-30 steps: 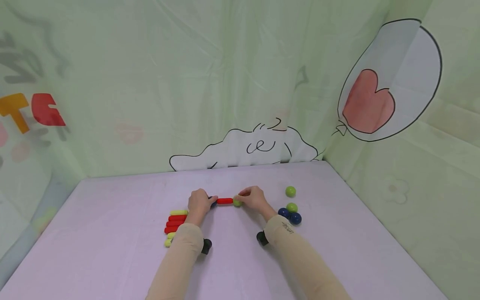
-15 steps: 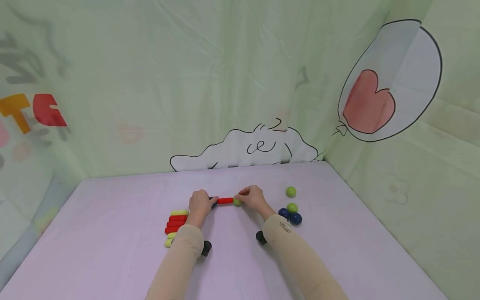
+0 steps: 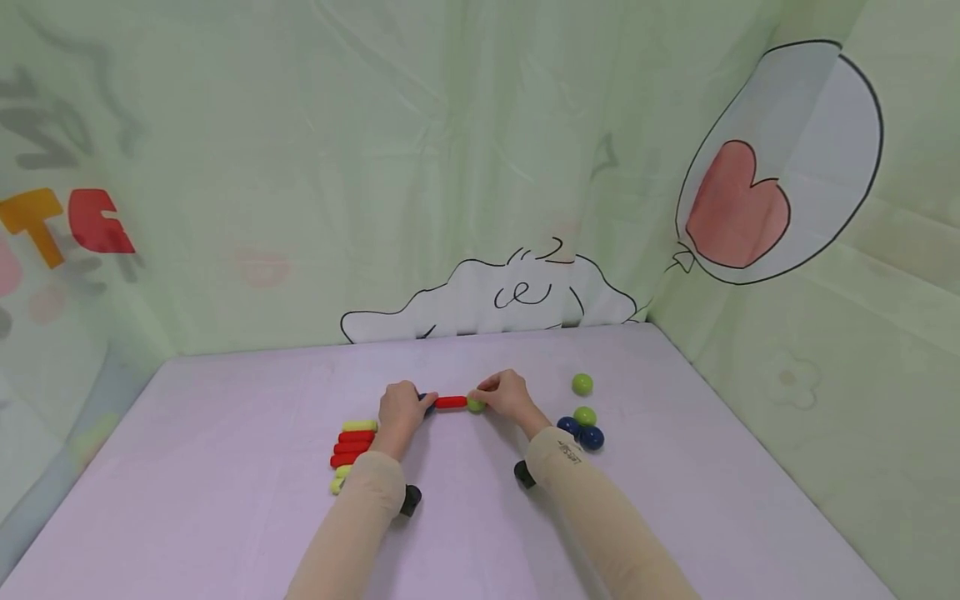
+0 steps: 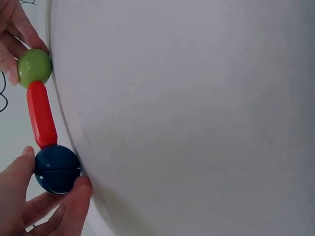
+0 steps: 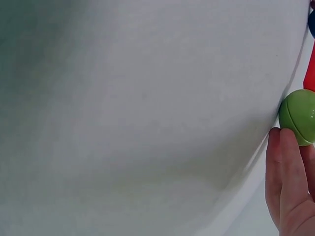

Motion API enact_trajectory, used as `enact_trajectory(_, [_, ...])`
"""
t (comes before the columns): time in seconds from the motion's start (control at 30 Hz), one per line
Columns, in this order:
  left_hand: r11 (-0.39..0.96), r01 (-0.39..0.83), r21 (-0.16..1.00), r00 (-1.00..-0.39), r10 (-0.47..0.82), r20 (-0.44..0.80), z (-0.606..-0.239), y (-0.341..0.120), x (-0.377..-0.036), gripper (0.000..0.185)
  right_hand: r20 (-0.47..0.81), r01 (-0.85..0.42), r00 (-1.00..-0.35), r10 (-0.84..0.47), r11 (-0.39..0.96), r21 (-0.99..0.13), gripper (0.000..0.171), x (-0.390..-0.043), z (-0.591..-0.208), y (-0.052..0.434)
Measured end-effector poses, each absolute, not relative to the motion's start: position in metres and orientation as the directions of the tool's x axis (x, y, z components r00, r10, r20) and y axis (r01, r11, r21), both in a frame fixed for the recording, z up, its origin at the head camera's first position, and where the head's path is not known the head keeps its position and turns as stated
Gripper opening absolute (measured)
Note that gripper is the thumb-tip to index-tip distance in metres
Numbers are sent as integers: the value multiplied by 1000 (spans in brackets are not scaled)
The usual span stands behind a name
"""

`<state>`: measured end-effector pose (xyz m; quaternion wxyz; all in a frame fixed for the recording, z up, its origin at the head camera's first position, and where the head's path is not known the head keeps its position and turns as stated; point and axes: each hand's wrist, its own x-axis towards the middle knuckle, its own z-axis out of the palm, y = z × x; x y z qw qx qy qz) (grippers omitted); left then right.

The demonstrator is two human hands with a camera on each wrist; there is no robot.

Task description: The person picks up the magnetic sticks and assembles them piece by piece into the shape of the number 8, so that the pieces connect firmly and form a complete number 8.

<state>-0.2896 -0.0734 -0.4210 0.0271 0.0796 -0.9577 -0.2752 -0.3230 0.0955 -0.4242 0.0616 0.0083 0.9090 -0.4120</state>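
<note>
A red rod [image 4: 42,114] joins a dark blue ball [image 4: 57,168] at one end and a green ball [image 4: 35,68] at the other. The blue ball is pinched between thumb and fingers of my left hand [image 3: 400,410]. On the other side my right hand [image 3: 510,395] pinches the green ball between thumb and fingertips. In the head view the red rod [image 3: 452,402] lies level between the two hands, close over the table. A seam line runs round the green ball [image 5: 299,116] in the right wrist view.
Left of my left forearm, several red rods [image 3: 351,448] and yellow rods [image 3: 360,426] lie side by side, partly hidden by the sleeve. To the right sit two blue balls [image 3: 592,438] with a green ball [image 3: 585,416] against them. Another green ball [image 3: 582,384] lies farther back.
Hardly anything differs. Both hands keep their pinch on the two balls, and the joined piece stays in place apart from a tiny shift of the view.
</note>
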Motion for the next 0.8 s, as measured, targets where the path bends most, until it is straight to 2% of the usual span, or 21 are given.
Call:
enact_trajectory(0.23, [805,-116,582,-989,-151,11,-425,-75,-290,38,-138,95,-990,-16,646,-758,25,-323,-425,98])
enact_trajectory(0.43, [782,-151,605,-987,-158,-42,-423,-81,-287,36,-154,101,-988,-26,645,-758,27,-325,-424,98])
enact_trajectory(0.53, [807,-123,577,-990,-138,-17,-418,-91,-286,31,-162,110,-986,-22,642,-758,27,-326,-424,98])
enact_trajectory(0.67, [860,-23,511,-996,-65,64,-411,-108,-285,20,-161,104,-986,-31,644,-758,27,-326,-424,98])
enact_trajectory(0.8, [908,-4,419,-999,-19,31,-407,-124,-283,19,-159,98,-987,-37,648,-756,26,-326,-425,98])
